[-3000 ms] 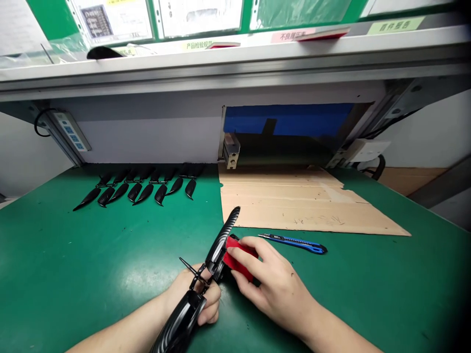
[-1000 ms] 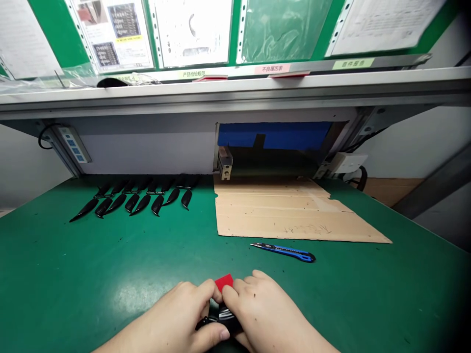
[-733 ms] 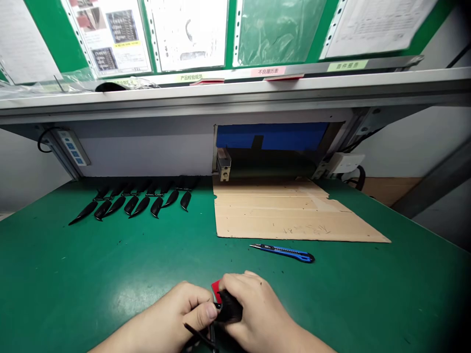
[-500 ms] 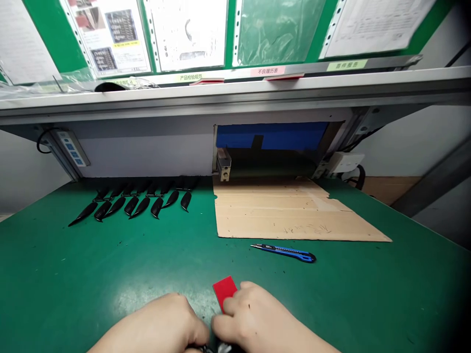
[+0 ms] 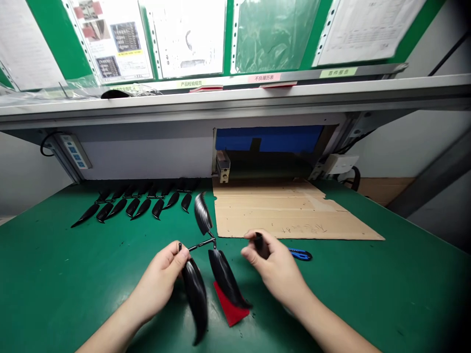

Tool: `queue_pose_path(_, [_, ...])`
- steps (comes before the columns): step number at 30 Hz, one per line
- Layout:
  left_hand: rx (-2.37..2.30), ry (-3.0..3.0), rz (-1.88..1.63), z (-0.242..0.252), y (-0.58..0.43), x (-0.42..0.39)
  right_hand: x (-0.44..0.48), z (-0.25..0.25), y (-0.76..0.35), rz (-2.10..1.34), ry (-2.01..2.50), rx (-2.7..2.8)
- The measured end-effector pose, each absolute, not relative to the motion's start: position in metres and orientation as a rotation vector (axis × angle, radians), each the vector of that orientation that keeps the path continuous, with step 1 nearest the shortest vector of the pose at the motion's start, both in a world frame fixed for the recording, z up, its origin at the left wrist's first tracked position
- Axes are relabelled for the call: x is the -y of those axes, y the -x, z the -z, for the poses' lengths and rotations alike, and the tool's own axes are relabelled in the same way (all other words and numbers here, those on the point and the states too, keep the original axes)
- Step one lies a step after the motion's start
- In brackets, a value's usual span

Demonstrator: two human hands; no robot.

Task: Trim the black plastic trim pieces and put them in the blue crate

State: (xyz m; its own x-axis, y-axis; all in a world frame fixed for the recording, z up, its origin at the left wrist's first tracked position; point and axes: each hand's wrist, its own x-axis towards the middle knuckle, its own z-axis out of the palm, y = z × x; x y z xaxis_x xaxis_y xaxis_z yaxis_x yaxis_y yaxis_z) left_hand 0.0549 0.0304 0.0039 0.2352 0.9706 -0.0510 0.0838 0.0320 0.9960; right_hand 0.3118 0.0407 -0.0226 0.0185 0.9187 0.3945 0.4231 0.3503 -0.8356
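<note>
**Black frame (image 5: pixel 201 244) pinched in our left hand (image 5: pixel 160 268), dark piece (image 5: pixel 261 246) in our right hand (image 5: pixel 281 267)**

Our left thumb and fingers clasp one end of the frame. Three curved blades (image 5: pixel 225 277) show with it: one points up and away, one slants down toward the red piece (image 5: pixel 230 315), one hangs just below our left hand. Our right hand, apart from the frame, is closed around the dark piece, mostly hidden by the fingers. The red piece lies on the green table (image 5: pixel 91 264), partly behind one blade; we cannot tell whether they touch. Beyond our right hand shows the end of a blue knife (image 5: pixel 301 255), near the cardboard sheet (image 5: pixel 287 208). Farther back, left, lies a row of black parts (image 5: pixel 133 208).
</note>
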Motion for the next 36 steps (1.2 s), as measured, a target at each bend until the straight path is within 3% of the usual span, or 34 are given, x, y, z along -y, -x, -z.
queue_pose_path(6, [-0.882, -1.318, -0.846, 0.008, -0.074, -0.015, -0.023, 0.022, -0.291, -0.260, 1.356, 2.111])
queue_pose_path(14, [-0.556, -0.822, -0.833, 0.010, -0.088, 0.005, -0.027, 0.026, -0.298, -0.002, 1.222, 2.130])
queue_pose_path(23, [-1.075, -1.441, -0.838, -0.004, -0.063, -0.015, -0.024, -0.005, -0.318, -0.546, 1.127, 2.488])
queue_pose_path(30, [-1.195, -1.327, -0.960, -0.008, -0.040, -0.037, -0.053, 0.024, -0.300, -0.196, 1.238, 2.288])
queue_pose_path(33, [-1.178, -1.387, -0.975, -0.008, -0.036, -0.041, -0.057, 0.031, -0.294, -0.182, 1.168, 2.282])
queue_pose_path(36, [-1.145, -1.534, -0.948, -0.011, -0.032, -0.042, -0.049, 0.027, -0.299, 0.053, 1.053, 2.100])
